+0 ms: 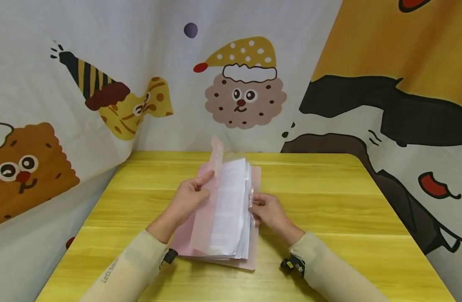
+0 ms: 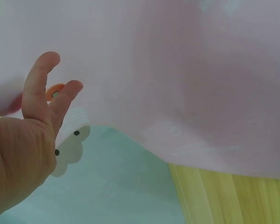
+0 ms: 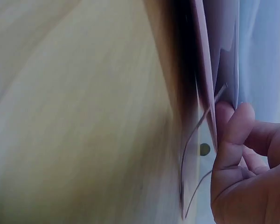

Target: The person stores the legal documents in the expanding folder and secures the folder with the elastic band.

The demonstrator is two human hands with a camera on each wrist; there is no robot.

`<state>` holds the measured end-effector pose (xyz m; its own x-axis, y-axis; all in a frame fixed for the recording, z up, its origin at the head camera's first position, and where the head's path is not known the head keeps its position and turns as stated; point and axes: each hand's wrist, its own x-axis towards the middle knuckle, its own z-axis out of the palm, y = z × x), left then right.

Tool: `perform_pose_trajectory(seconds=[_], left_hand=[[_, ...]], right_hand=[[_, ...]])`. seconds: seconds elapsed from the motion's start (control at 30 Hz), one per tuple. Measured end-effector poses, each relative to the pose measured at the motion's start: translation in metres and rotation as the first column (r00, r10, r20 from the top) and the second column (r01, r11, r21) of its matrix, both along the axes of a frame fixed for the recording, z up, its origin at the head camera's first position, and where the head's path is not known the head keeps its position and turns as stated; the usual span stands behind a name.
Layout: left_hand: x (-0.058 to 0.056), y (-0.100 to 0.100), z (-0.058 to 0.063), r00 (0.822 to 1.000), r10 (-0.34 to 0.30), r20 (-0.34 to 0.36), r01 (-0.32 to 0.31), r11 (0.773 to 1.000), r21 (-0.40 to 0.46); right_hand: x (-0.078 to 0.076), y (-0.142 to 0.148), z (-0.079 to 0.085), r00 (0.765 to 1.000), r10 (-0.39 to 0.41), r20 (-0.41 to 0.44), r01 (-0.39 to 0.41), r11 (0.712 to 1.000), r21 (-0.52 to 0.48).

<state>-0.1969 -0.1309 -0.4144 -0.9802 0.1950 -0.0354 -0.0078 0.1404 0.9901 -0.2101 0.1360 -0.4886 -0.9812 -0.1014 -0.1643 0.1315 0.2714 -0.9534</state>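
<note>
A pink folder [image 1: 256, 251] lies open on the table, with a thick stack of printed white papers [image 1: 228, 209] inside. Its light-pink cover [image 1: 205, 222] stands raised on the left. My left hand [image 1: 186, 198] touches that cover from the outside; thumb and forefinger are extended and apart against the pink sheet [image 2: 177, 84] in the left wrist view. At the stack's right edge, my right hand [image 1: 270, 209] pinches the edge of some sheets between bent fingers and thumb. A thin cord [image 3: 190, 140] hangs by the folder edge. Some right fingertips are hidden behind sheets.
The yellow wood-grain table [image 1: 321, 193] extends around the folder. Behind it hangs a curtain [image 1: 159, 33] printed with cartoon snacks. A small black camera [image 1: 169, 256] sits on the left wrist, and another black device [image 1: 292, 265] on the right one.
</note>
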Motion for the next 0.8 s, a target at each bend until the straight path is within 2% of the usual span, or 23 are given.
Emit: perform_pose_trajectory(seconds=[0.17,0.4,0.47,0.6,0.7,0.8], left_hand=[[0.0,0.001,0.001,1.0,-0.012,-0.006,0.012,1.0,0.005],[0.002,0.01,-0.002,0.999,-0.033,-0.008,0.033,0.999,-0.023],[0.002,0.012,-0.002,1.0,-0.03,-0.007,0.03,0.999,-0.036],[0.002,0.015,0.0,0.999,-0.035,-0.027,0.033,0.997,-0.069],[0.004,0.018,-0.001,0.993,-0.115,-0.03,0.112,0.989,-0.092],[0.007,0.02,-0.002,0.978,-0.209,-0.017,0.206,0.974,-0.097]], right_hand=[[-0.001,0.007,-0.002,1.0,0.0,0.011,0.0,1.0,0.0],[0.001,0.004,-0.004,0.999,-0.002,-0.041,0.006,0.995,0.104],[0.001,0.006,-0.004,0.999,0.005,-0.034,-0.002,0.996,0.085],[0.001,0.016,-0.005,1.0,-0.001,0.031,0.0,1.0,0.019],[-0.001,0.025,-0.004,0.997,-0.014,0.074,0.014,1.0,-0.004],[-0.002,0.034,-0.003,0.995,-0.021,0.096,0.023,1.0,-0.016]])
